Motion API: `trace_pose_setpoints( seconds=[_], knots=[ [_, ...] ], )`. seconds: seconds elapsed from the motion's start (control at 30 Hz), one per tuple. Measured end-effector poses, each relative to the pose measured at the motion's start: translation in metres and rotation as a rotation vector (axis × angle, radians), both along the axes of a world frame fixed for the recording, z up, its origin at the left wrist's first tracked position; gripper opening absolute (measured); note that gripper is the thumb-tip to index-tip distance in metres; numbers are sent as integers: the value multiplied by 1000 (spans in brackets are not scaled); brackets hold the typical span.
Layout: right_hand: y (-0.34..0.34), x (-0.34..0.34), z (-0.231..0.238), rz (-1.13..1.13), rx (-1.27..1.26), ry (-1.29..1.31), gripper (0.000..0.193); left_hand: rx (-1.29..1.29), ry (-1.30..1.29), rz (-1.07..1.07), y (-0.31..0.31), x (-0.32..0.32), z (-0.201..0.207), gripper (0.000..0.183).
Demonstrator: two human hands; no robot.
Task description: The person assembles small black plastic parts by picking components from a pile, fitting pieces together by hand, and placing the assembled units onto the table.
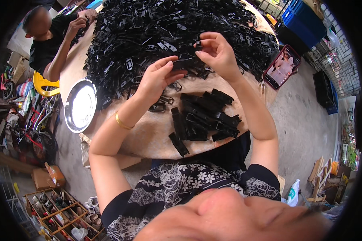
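Observation:
Over the near side of a big heap of black plastic parts (140, 36), both my hands are raised. My left hand (153, 79) is closed on a long black plastic part (184, 64), thumb and fingers pinching its left end. A small black piece (198, 45) sits between the thumb and fingertips of my right hand (219, 55), just above and right of that part. The two held pieces look apart. Closer to me lies a smaller pile of long black plastic parts (199, 116), with one part (178, 145) by the table's near edge.
The round table has a pale patterned top (142, 138). A shiny metal basin (81, 105) stands at its left edge, and a phone (282, 67) leans at the right. Across the left side, another person (54, 40) works beside a yellow chair (44, 85). Blue crates (303, 20) are stacked at far right.

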State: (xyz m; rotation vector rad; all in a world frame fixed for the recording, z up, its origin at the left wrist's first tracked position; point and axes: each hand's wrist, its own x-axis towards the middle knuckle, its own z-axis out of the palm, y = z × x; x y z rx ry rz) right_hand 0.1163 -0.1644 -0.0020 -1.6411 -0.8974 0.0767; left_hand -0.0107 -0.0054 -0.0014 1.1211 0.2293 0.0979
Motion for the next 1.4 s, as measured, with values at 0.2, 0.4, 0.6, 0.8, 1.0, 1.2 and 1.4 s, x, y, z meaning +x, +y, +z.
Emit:
trace_pose_setpoints(
  seconds=[0.2,0.4,0.6,0.8,1.0,1.2,1.4],
  knots=[
    [1,-13,3,287,156,19,33,-133,9,-54,-2,-1,0,32],
    [-2,-16,11,324,1,-154,29,-137,-35,-87,1,-2,-4,32],
    [5,-14,3,308,117,-440,32,85,-77,-36,0,-2,2,36],
    [-1,-23,12,401,35,405,33,259,-308,-42,4,-5,15,45],
    [-6,-17,16,478,49,398,27,286,-329,-92,3,-8,19,47],
    [-18,10,15,490,-94,404,31,934,-392,-556,-33,-29,27,28],
    [6,-25,-14,134,-396,-784,23,1133,-761,-677,-42,-39,11,29]
  ],
)
